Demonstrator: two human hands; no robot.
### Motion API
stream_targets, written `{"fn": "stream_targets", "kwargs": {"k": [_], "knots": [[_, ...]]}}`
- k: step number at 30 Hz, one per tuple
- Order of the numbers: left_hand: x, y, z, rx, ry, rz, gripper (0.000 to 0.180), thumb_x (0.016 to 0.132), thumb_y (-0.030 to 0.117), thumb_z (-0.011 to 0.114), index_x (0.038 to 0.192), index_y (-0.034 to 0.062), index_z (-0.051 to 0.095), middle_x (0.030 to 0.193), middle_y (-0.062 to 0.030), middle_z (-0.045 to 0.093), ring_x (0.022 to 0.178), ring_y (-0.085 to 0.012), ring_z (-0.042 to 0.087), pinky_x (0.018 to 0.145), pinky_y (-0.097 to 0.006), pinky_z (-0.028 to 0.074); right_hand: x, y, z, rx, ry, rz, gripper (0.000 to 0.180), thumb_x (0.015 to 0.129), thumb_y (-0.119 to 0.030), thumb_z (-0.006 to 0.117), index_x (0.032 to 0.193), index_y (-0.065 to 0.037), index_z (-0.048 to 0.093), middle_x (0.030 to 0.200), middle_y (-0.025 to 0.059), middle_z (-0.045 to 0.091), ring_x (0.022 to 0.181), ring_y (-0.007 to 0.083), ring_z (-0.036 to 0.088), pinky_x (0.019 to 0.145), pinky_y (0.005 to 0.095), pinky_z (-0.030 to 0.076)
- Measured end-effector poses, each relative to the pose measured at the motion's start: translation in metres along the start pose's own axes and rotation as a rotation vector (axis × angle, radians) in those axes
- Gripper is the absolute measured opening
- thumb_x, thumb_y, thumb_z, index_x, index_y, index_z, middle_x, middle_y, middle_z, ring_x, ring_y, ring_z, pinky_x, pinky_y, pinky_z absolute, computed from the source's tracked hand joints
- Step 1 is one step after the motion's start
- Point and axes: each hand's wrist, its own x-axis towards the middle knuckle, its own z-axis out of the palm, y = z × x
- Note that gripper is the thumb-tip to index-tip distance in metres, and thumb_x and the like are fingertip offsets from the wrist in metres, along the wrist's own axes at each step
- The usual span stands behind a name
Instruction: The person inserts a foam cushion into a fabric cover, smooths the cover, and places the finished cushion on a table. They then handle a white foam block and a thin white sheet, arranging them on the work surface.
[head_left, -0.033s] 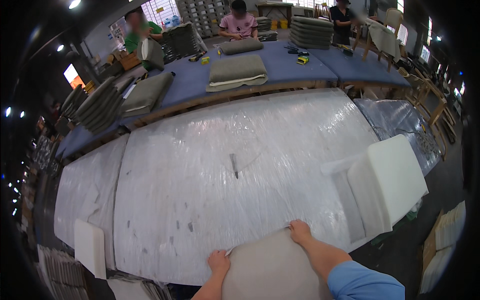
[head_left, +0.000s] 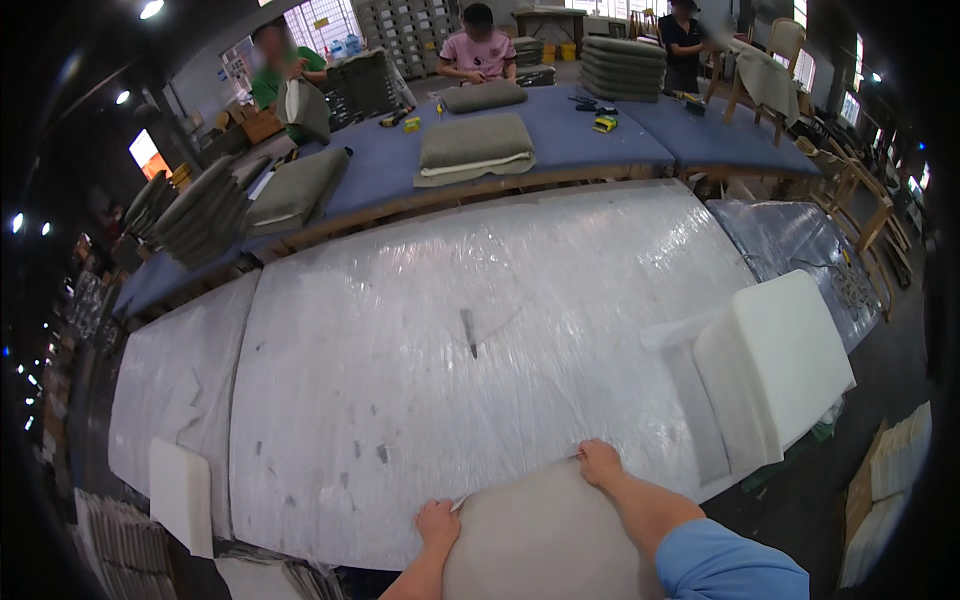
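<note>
Beige cushion cover (head_left: pixel 545 545) lies at the bottom centre of the head view, on the near edge of the plastic-wrapped worktop (head_left: pixel 440 330). It looks soft, light and floppy, likely to sag if lifted by one point, so its upper corners seem the best hold. Left hand (head_left: pixel 438 522) pinches the cover's upper left corner, fingers curled closed on the fabric. Right hand (head_left: pixel 600 463) grips the upper right corner, fingers bent over the edge. A white foam block (head_left: pixel 775 370) rests at the right of the frame; a small dark tool (head_left: pixel 469 332) lies mid-worktop. Folded grey cushions (head_left: pixel 475 148) sit on the blue table (head_left: pixel 580 140) at the top
</note>
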Motion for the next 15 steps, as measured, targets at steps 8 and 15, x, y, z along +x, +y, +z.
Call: {"fn": "stream_targets", "kwargs": {"k": [8, 15], "knots": [[-0.053, -0.015, -0.045, -0.169, -0.376, 0.063, 0.05, 0.098, 0.046, 0.051, 0.128, 0.0088, 0.067, 0.132, -0.0177, 0.062, 0.124, -0.0367, 0.058, 0.108, -0.045, 0.043, -0.054, -0.027, -0.072, -0.293, -0.69, -0.24, 0.065, 0.099, -0.057, 0.048, 0.147, -0.013, 0.05, 0.154, 0.014, 0.045, 0.141, 0.0331, 0.043, 0.115, 0.0425, 0.039], [-0.061, -0.026, -0.027, -0.531, -0.439, 0.022, 0.054, 0.104, 0.041, 0.044, 0.139, 0.0027, 0.058, 0.148, -0.0167, 0.054, 0.139, -0.0313, 0.048, 0.116, -0.036, 0.035, -0.055, 0.004, -0.051, -0.145, -0.689, -0.229, 0.07, 0.103, -0.061, 0.038, 0.151, -0.01, 0.046, 0.159, 0.0126, 0.04, 0.149, 0.0313, 0.032, 0.12, 0.042, 0.031]]}}
